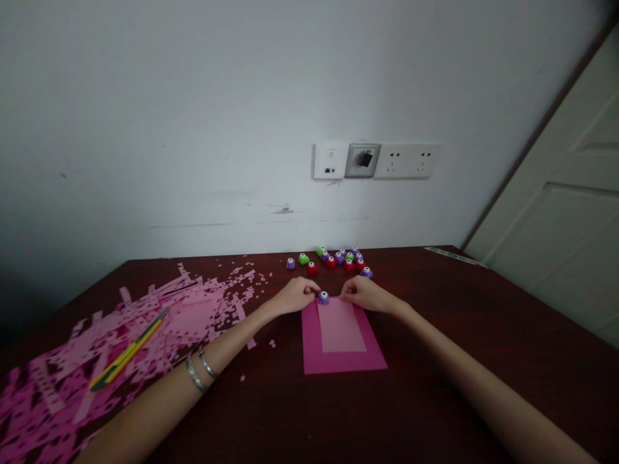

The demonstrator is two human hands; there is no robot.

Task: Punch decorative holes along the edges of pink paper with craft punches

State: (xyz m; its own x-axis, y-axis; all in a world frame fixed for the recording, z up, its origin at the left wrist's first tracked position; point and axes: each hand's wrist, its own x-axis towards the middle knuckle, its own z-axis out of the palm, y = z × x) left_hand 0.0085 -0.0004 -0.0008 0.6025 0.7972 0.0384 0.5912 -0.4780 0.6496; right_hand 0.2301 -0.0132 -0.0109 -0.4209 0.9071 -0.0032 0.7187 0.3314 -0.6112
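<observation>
"Where's the small purple-and-white plastic punch (pixel 324 298)?"

"At the top left corner of the pale pink rectangular paper (pixel 342 330), which lies on a larger magenta paper sheet (pixel 312 357)."

"And the hands?"

"The left hand (pixel 297 295) is just beside the punch, fingers drawn narrow; I can't tell whether they grip it. The right hand (pixel 366 294) has its fingertips close together at the pale paper's top right corner; whether they pinch it, I can't tell."

"What's off to the left?"

"A yellow-and-green plastic cutter (pixel 128 353) on pink paper scraps (pixel 193 316)."
</observation>
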